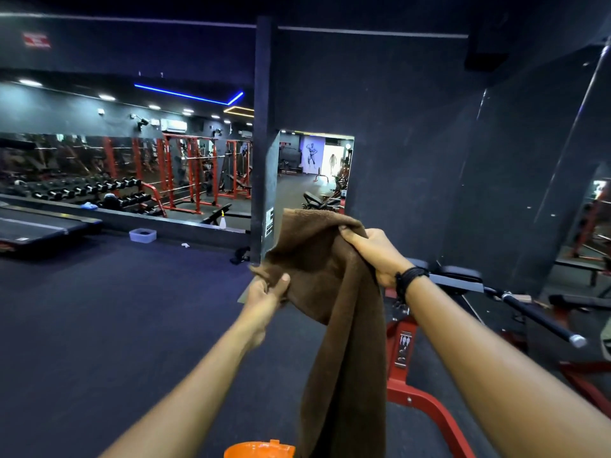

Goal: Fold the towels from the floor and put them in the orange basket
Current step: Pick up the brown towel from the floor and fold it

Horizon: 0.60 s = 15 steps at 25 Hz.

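The brown towel is off the floor and held up in the air in front of the person, between both hands, so the relation that matters is how its hanging length sits against the two grips. The left hand pinches one upper corner, thumb over the front of the cloth and fingers curled behind it, at the lower left of the spread top. The right hand grips a bunched part of the top edge, fingers wrapped round the fabric, higher and further right; a dark corded wristband sits on that wrist. Between the hands the top edge runs on a slant, rising from left to right, with a loose flap standing up above it. From the right hand's side the rest of the towel falls straight down in a narrow, folded-over column, so the long axis is near vertical and the free end points down, out of view past the bottom edge. The orange basket shows only as a rim at the very near bottom of the view, just left of the hanging cloth and almost under the hands. The towel looks not yet folded square; in my judgement the right hand carries most of the weight and is nearer the long hanging part, so evening out the top edge would come first. A red-framed weight bench stands to the right, behind the towel.
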Available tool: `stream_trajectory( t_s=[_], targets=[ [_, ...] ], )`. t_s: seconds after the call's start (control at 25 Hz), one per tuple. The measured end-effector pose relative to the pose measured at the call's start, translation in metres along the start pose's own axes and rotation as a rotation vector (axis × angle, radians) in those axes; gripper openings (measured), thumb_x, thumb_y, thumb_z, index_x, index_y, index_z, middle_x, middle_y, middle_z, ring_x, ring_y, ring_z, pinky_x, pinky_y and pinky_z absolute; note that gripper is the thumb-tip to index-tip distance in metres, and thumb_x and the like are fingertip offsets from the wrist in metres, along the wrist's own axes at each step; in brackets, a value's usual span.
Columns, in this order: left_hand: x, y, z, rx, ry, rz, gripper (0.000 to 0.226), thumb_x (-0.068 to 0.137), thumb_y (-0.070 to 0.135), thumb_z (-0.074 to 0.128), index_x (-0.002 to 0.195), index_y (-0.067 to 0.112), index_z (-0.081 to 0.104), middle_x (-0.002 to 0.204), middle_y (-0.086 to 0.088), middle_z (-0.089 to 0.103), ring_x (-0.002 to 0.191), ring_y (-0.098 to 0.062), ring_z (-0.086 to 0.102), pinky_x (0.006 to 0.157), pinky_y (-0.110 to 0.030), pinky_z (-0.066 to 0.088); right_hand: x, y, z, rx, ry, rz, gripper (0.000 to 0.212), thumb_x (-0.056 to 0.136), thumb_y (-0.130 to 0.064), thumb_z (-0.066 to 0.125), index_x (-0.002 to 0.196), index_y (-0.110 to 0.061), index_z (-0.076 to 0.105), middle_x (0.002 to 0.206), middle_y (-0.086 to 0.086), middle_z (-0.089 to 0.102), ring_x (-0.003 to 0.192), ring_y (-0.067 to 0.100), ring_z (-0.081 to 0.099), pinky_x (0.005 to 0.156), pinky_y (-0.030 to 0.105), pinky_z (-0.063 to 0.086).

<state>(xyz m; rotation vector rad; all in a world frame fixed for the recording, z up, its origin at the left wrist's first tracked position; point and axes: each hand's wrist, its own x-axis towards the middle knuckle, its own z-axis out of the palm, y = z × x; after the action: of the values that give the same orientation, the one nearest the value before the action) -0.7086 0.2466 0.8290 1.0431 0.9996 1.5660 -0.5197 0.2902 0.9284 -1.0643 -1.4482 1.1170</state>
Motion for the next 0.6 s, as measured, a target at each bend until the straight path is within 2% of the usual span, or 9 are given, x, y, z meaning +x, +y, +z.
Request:
stream_trajectory(
  t_s=[0.08, 0.16, 0.2, 0.28, 0.36, 0.4, 0.48, 0.52, 0.6],
  targets=[
    [0.016, 0.028, -0.011, -0.226, 0.038, 0.024, 0.048, 0.068, 0.047, 0.075, 0.102, 0.016, 0.063, 0.090, -0.006, 0.072, 0.082, -0.024, 0.065, 0.072, -0.035, 0.055, -0.002, 0.001, -0.010, -0.044, -0.019, 0.045, 0.024, 0.091, -0.032, 0.063, 0.085, -0.010, 0.068, 0.093, 0.014, 0.070, 0.087, 0.026, 0.064, 0.082, 0.039, 0.052],
    [0.022, 0.042, -0.024, -0.304, -0.084, -0.019, 0.061, 0.071, 0.062, 0.065, 0.114, 0.019, 0.062, 0.102, -0.008, 0.072, 0.092, -0.023, 0.068, 0.083, -0.039, 0.055, -0.003, 0.000, -0.016, -0.011, 0.002, 0.086, 0.026, 0.090, -0.035, 0.064, 0.092, -0.010, 0.067, 0.101, 0.014, 0.070, 0.094, 0.025, 0.065, 0.087, 0.039, 0.052],
    [0.018, 0.042, -0.027, -0.137, -0.195, -0.117, 0.073, 0.067, 0.068, 0.065, 0.120, 0.019, 0.059, 0.109, -0.007, 0.071, 0.099, -0.021, 0.067, 0.089, -0.039, 0.053, -0.005, 0.000, -0.017, 0.022, 0.019, 0.097, 0.028, 0.089, -0.037, 0.064, 0.094, -0.009, 0.067, 0.102, 0.014, 0.070, 0.094, 0.025, 0.065, 0.088, 0.040, 0.052],
    [0.004, 0.027, -0.033, 0.334, -0.442, -0.254, 0.084, 0.057, 0.065, 0.078, 0.124, 0.019, 0.057, 0.106, -0.005, 0.071, 0.091, -0.015, 0.065, 0.079, -0.030, 0.049, -0.005, 0.005, -0.019, 0.045, 0.035, 0.129, 0.032, 0.090, -0.037, 0.063, 0.095, -0.006, 0.066, 0.097, 0.014, 0.070, 0.090, 0.025, 0.066, 0.087, 0.041, 0.053],
    [0.001, 0.027, -0.029, 0.457, -0.540, -0.198, 0.053, 0.067, 0.050, 0.081, 0.109, 0.021, 0.069, 0.087, -0.003, 0.068, 0.070, -0.009, 0.060, 0.060, -0.021, 0.045, -0.007, 0.009, -0.022, -0.039, 0.001, 0.191, 0.031, 0.090, -0.036, 0.063, 0.096, -0.006, 0.066, 0.094, 0.014, 0.069, 0.084, 0.025, 0.066, 0.082, 0.040, 0.055],
    [0.002, 0.035, -0.026, 0.314, -0.469, -0.164, 0.035, 0.073, 0.044, 0.077, 0.098, 0.020, 0.074, 0.082, -0.004, 0.067, 0.067, -0.010, 0.058, 0.057, -0.021, 0.046, -0.010, 0.007, -0.023, -0.071, -0.032, 0.219, 0.029, 0.091, -0.035, 0.062, 0.095, -0.006, 0.065, 0.092, 0.013, 0.069, 0.081, 0.024, 0.066, 0.077, 0.037, 0.055],
    [0.005, 0.053, -0.030, -0.066, -0.345, -0.223, 0.030, 0.082, 0.045, 0.064, 0.085, 0.018, 0.076, 0.078, -0.003, 0.070, 0.072, -0.015, 0.063, 0.061, -0.024, 0.052, -0.009, 0.007, -0.032, 0.057, -0.069, 0.216, 0.028, 0.092, -0.036, 0.060, 0.097, -0.009, 0.066, 0.089, 0.010, 0.070, 0.075, 0.020, 0.066, 0.069, 0.031, 0.057],
    [0.006, 0.057, -0.034, -0.123, -0.391, -0.227, 0.039, 0.085, 0.051, 0.057, 0.090, 0.017, 0.075, 0.083, -0.002, 0.072, 0.078, -0.016, 0.066, 0.066, -0.026, 0.054, -0.008, 0.008, -0.039, 0.131, -0.119, 0.225, 0.028, 0.093, -0.037, 0.059, 0.098, -0.010, 0.066, 0.087, 0.008, 0.070, 0.073, 0.017, 0.067, 0.065, 0.029, 0.057],
    [0.001, 0.053, -0.038, 0.193, -0.502, -0.282, 0.052, 0.076, 0.058, 0.068, 0.107, 0.017, 0.069, 0.104, -0.003, 0.073, 0.097, -0.015, 0.068, 0.087, -0.036, 0.053, -0.012, 0.013, -0.049, 0.072, -0.272, 0.272, 0.020, 0.094, -0.029, 0.057, 0.096, -0.010, 0.064, 0.078, 0.003, 0.072, 0.063, 0.010, 0.068, 0.056, 0.024, 0.057]
  ],
)
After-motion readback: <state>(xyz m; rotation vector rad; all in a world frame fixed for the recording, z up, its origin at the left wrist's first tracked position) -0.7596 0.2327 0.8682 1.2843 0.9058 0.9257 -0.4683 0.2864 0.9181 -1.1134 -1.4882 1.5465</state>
